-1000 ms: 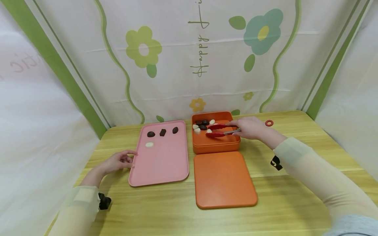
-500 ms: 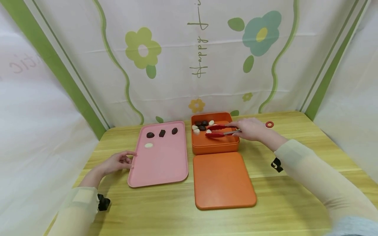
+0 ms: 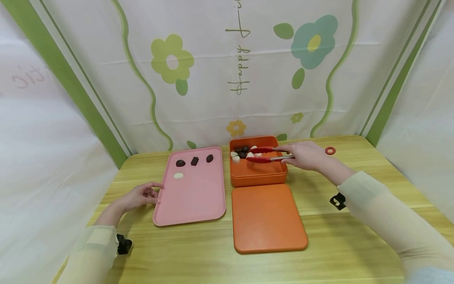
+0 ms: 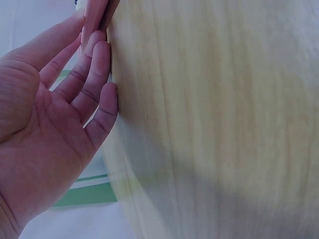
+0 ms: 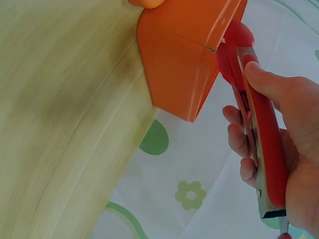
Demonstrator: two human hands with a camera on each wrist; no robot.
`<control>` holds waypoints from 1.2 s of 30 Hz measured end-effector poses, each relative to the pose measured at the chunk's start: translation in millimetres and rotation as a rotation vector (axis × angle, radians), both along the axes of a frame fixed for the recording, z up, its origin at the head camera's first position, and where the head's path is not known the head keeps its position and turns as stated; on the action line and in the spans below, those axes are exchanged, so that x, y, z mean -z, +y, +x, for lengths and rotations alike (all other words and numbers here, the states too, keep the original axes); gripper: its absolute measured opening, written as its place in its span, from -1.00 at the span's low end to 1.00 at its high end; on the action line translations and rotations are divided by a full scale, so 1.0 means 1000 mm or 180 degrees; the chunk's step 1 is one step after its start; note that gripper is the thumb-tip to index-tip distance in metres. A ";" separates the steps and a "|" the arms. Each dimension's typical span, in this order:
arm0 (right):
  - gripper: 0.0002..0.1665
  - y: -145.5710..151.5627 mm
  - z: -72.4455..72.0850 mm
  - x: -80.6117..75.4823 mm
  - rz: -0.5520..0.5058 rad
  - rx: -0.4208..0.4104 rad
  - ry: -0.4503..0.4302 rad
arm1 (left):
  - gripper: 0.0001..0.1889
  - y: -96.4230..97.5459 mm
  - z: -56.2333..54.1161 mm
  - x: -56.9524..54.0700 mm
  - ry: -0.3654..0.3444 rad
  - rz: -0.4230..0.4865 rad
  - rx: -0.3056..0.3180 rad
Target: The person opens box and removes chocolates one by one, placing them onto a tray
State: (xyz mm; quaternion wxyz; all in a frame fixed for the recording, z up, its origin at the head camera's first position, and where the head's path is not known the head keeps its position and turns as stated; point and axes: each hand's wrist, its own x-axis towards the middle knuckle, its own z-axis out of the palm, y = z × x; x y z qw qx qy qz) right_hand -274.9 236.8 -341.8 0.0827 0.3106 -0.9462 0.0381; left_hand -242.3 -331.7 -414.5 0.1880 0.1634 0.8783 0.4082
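Jutting from right hand [image 3: 304,155], red tongs [image 3: 259,160], over orange box [image 3: 259,180]

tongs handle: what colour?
The tongs' handle is red and silvery, clearest in the right wrist view.

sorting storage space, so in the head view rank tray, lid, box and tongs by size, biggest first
1. Tray and lid: too close to rank
2. Box
3. Tongs, partly hidden by the right hand
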 end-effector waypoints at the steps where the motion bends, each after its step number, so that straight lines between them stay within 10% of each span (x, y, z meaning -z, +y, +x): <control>1: -0.47 0.000 0.001 -0.001 -0.0010 0.0003 0.0004 | -0.43 0.000 0.000 0.000 0.0001 -0.0002 -0.0004; 36: -0.45 -0.065 0.018 -0.022 -0.0129 -0.0362 0.0216 | -0.43 0.004 0.004 0.000 0.0049 -0.0030 -0.0186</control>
